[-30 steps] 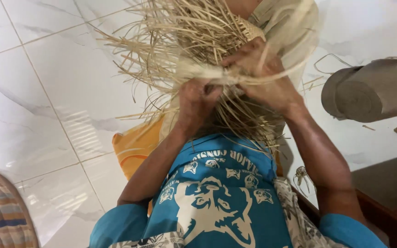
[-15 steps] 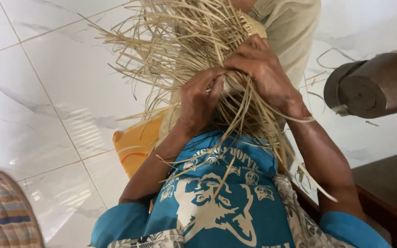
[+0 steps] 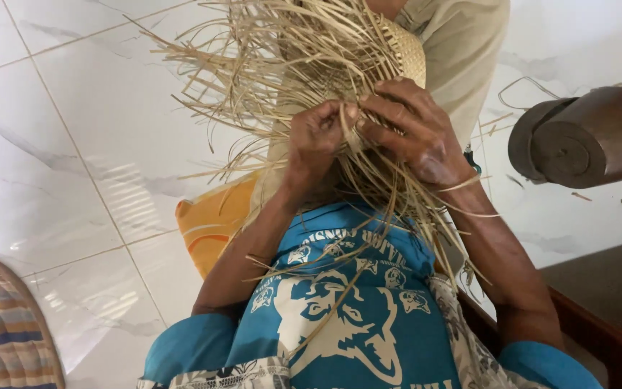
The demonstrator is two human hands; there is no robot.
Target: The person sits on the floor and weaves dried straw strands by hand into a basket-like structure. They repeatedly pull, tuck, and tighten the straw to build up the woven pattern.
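Straw strands [image 3: 282, 79] fan out from between my two hands, and that is where the work sits. My left hand [image 3: 316, 137] is closed, thumb and fingers pinching a few strands just beside the woven edge. My right hand [image 3: 412, 130] is curled over the woven piece [image 3: 401, 50], fingers pressed down on the plaited part and fingertips meeting the left hand's. Both hands are shut on the straw; the exact strand each one grips is hidden by the tangle.

To do this step well, I judge the right hand should keep the finished weave pinned flat while the left draws one strand at a time snug, without letting loose ends cross under the thumb. Long ends hang down over my blue shirt [image 3: 354, 302] and could snag there.

Further out, an orange cushion [image 3: 210, 223] lies below my left forearm on the white tiled floor [image 3: 73, 144]. A dark brown wooden block [image 3: 592, 137] lies on its side well apart to the right. A striped mat [image 3: 1, 331] shows at the lower left corner.
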